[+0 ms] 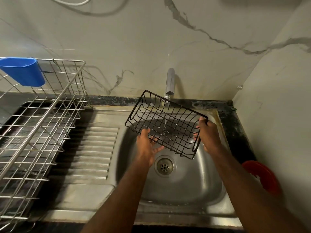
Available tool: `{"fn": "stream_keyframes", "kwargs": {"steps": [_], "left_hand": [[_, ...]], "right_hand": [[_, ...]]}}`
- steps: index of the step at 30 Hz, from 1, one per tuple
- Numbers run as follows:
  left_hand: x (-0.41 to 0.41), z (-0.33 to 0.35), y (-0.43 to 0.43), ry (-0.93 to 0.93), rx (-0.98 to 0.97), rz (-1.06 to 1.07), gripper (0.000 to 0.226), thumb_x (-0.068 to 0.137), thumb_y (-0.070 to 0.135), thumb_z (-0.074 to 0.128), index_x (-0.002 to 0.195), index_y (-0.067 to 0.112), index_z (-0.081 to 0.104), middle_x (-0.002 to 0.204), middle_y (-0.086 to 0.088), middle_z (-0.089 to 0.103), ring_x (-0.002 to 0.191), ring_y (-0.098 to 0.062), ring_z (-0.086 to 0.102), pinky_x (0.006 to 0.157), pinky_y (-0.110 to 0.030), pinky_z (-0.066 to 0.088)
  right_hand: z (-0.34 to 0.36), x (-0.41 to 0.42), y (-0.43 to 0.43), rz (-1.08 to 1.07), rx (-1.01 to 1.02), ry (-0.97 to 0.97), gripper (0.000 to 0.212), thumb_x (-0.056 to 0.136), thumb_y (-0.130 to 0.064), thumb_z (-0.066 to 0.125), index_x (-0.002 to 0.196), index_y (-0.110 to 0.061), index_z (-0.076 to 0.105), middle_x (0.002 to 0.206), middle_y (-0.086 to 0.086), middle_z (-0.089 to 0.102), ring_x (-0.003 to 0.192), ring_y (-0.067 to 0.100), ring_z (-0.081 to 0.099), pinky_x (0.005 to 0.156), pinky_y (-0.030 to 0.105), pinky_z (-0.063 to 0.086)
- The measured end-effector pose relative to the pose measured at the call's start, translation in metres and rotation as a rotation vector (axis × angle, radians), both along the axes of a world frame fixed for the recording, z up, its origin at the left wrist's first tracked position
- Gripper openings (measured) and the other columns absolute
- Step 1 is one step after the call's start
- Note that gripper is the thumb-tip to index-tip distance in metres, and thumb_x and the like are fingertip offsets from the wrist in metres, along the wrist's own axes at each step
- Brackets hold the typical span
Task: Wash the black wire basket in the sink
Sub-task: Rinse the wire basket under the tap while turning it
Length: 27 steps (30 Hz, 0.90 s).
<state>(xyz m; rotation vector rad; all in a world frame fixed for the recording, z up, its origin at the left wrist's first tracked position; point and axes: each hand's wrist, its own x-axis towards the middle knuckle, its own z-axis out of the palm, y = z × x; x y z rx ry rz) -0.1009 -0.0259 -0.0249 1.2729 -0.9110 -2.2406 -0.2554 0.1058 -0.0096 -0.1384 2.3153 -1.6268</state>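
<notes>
Over steel sink [193, 187], black wire basket [165, 123], empty, in both hands' [145, 145] [207, 135] grip.

Dish rack [38, 125] ran off the left and bottom edges; its blue cup [23, 73] was clipped at the left edge. Red object [262, 177] lay partly behind the right forearm, kind not determinable. Left hand [146, 145] fingertips were masked by the wire basket [166, 123]. A cable [80, 4] was cut by the top edge, blurred.
</notes>
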Motion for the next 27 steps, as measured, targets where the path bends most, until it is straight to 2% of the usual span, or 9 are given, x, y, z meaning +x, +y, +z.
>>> {"fn": "stream_keyframes", "kwargs": {"steps": [3, 11, 14, 19, 23, 27], "left_hand": [[0.003, 0.004, -0.002, -0.037, -0.019, 0.012, 0.032, 0.103, 0.031, 0.042, 0.132, 0.017, 0.048, 0.144, -0.024, 0.041, 0.131, -0.039, 0.047, 0.067, -0.044, 0.056], [0.011, 0.002, -0.003, -0.051, 0.0, 0.075, 0.016, 0.103, 0.029, 0.042, 0.113, 0.021, 0.052, 0.129, -0.021, 0.05, 0.114, -0.033, 0.054, 0.075, -0.048, 0.056], [0.013, -0.001, -0.005, -0.04, -0.012, 0.081, 0.019, 0.102, 0.029, 0.041, 0.116, 0.019, 0.052, 0.119, -0.016, 0.05, 0.105, -0.028, 0.054, 0.077, -0.049, 0.057], [0.011, -0.002, -0.008, -0.026, -0.014, 0.087, 0.024, 0.101, 0.029, 0.041, 0.118, 0.017, 0.053, 0.125, -0.016, 0.049, 0.113, -0.031, 0.053, 0.079, -0.051, 0.058], [0.01, -0.002, -0.011, -0.014, -0.014, 0.097, 0.026, 0.1, 0.029, 0.042, 0.119, 0.016, 0.053, 0.129, -0.014, 0.05, 0.117, -0.031, 0.053, 0.075, -0.049, 0.057], [0.009, 0.002, -0.012, 0.028, 0.022, 0.121, 0.02, 0.1, 0.027, 0.042, 0.114, 0.017, 0.053, 0.124, -0.012, 0.053, 0.114, -0.028, 0.054, 0.077, -0.049, 0.055]], "right_hand": [[0.001, 0.0, -0.005, 0.013, -0.001, 0.001, 0.027, 0.103, -0.038, 0.041, 0.085, -0.023, 0.055, 0.087, 0.009, 0.06, 0.074, 0.024, 0.062, 0.058, 0.033, 0.055], [0.0, 0.002, -0.016, 0.046, -0.007, 0.01, 0.029, 0.102, -0.04, 0.042, 0.081, -0.025, 0.056, 0.081, 0.006, 0.059, 0.073, 0.026, 0.063, 0.069, 0.046, 0.058], [0.0, 0.002, -0.018, 0.052, -0.002, 0.014, 0.03, 0.102, -0.04, 0.042, 0.08, -0.025, 0.056, 0.08, 0.005, 0.058, 0.072, 0.026, 0.062, 0.069, 0.047, 0.058], [0.001, 0.0, -0.022, 0.055, -0.021, 0.009, 0.029, 0.101, -0.041, 0.043, 0.081, -0.025, 0.057, 0.078, 0.004, 0.057, 0.069, 0.025, 0.061, 0.065, 0.044, 0.057], [0.006, -0.003, -0.028, 0.065, -0.024, 0.012, 0.03, 0.102, -0.04, 0.042, 0.081, -0.024, 0.056, 0.085, 0.008, 0.059, 0.07, 0.024, 0.059, 0.065, 0.044, 0.056], [0.012, -0.006, -0.035, 0.075, -0.031, 0.018, 0.028, 0.103, -0.038, 0.042, 0.085, -0.021, 0.056, 0.087, 0.011, 0.058, 0.071, 0.025, 0.058, 0.057, 0.035, 0.054]]}}
